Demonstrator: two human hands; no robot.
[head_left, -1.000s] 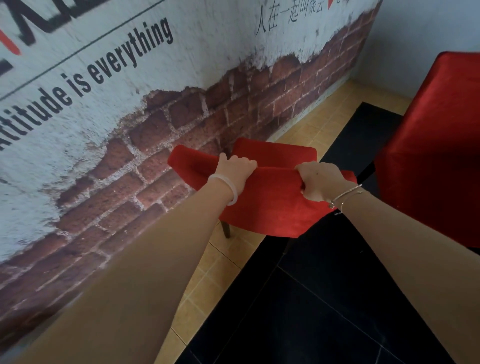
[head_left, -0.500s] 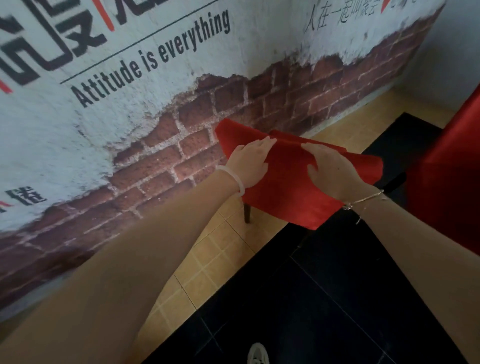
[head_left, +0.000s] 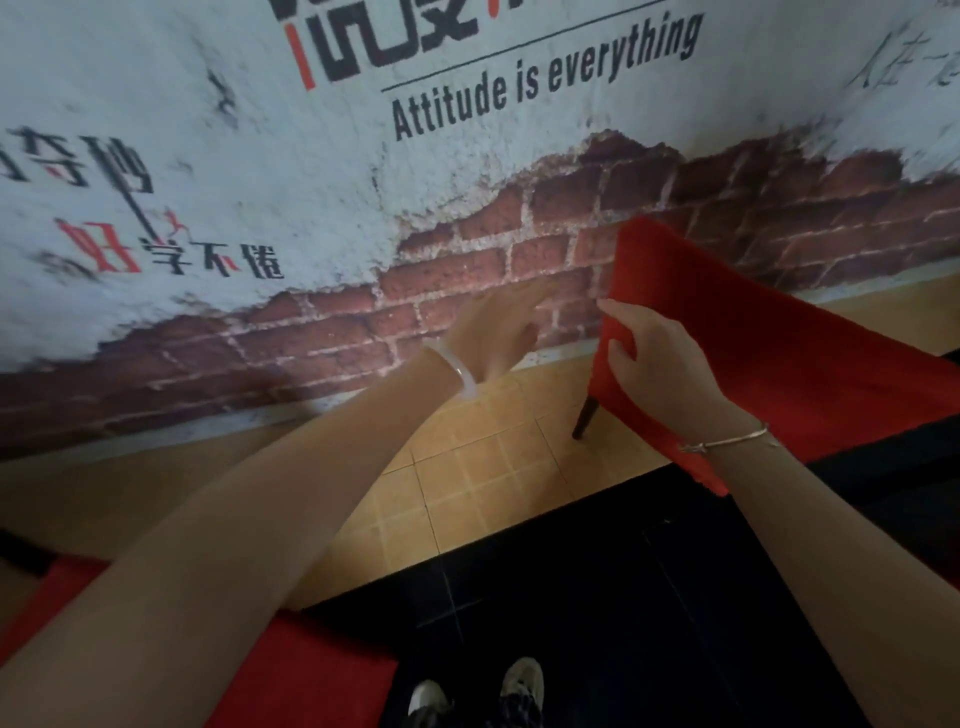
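Well to the left of the chair (head_left: 584, 422) and nearer the camera, a strip of red cloth (head_left: 291, 675), partly hidden by the left forearm. Just left of the chair, the left hand (head_left: 496, 332): hangs in the air in front of the brick-painted wall (head_left: 322, 332), fingers straight and loosely spread, holds nothing, touches nothing, clear of the chair; blurred, with a white bangle (head_left: 460, 371) at the wrist. Below that hand, still left of the chair, tan floor tiles (head_left: 467, 478). On the chair itself, the red cover (head_left: 779, 353): drapes over the seat, hides all but one dark leg, lies close to the wall. At the chair's left edge, the right hand (head_left: 657, 364): grips the cover there, fingers bent round the cloth's edge; thin metal bracelet (head_left: 727, 444) at the wrist. In front of the chair, toward the camera, black floor (head_left: 623, 597), and on it, well back from the chair, two light shoes (head_left: 519, 680).
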